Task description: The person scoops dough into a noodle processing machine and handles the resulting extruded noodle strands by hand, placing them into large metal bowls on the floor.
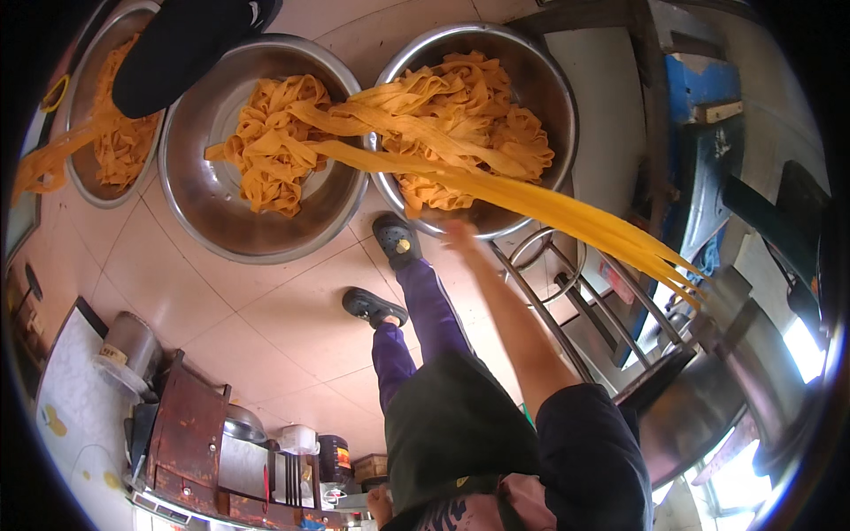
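Note:
My right hand (pixel 456 232) is stretched out, blurred, at the near rim of the right steel bowl (pixel 558 97), touching the lower edge of its heap of wide orange noodle strips (pixel 460 133). Whether the fingers grip anything is unclear. A long band of strips (pixel 584 221) runs from a metal machine (pixel 735 354) at the right, over this bowl, into the middle steel bowl (pixel 204 203) with its own noodle heap (pixel 274 150). What looks like my left hand (pixel 379 506) shows only as a small patch beside my dark apron (pixel 452 425) at the lower edge.
A third steel bowl (pixel 93 181) of noodles stands at the top left, with a dark shape (pixel 177 44) over it. A strip (pixel 44 168) trails off its left side. A wire stool frame (pixel 567 283) stands by my right leg. Rusty shelves with containers (pixel 195 434) fill the lower left. The floor is tiled.

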`<state>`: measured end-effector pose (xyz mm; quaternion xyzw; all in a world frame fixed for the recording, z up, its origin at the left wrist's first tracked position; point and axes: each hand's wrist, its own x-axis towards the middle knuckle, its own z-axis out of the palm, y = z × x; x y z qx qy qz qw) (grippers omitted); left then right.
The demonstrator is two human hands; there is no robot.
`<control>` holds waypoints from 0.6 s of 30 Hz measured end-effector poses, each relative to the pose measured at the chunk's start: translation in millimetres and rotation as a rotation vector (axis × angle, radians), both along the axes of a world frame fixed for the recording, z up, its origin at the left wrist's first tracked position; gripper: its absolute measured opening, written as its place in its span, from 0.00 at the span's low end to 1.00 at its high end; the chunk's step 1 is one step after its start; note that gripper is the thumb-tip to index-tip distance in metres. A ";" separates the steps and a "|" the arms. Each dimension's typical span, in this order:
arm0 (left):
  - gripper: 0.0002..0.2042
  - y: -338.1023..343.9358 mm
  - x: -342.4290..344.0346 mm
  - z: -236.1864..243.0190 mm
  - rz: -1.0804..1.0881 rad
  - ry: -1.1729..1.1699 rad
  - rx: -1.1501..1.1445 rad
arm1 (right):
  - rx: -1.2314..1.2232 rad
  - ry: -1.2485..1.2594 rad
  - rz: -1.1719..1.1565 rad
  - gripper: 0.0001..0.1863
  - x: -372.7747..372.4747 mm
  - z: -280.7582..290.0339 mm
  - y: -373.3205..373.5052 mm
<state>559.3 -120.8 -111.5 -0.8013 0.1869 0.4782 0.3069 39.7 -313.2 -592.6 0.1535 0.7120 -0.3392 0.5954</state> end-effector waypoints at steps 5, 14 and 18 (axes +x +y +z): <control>0.16 9.2 104.9 -6.0 -0.340 -0.182 0.019 | 0.561 0.927 0.461 0.36 -173.4 -32.3 107.2; 0.13 -64.5 60.9 -35.2 -0.356 -0.203 -0.025 | 0.233 0.413 -0.074 0.25 -259.2 -60.5 38.7; 0.13 -28.2 114.7 -41.8 -0.808 0.058 -0.200 | 0.189 0.480 -0.174 0.21 -234.4 -44.8 30.5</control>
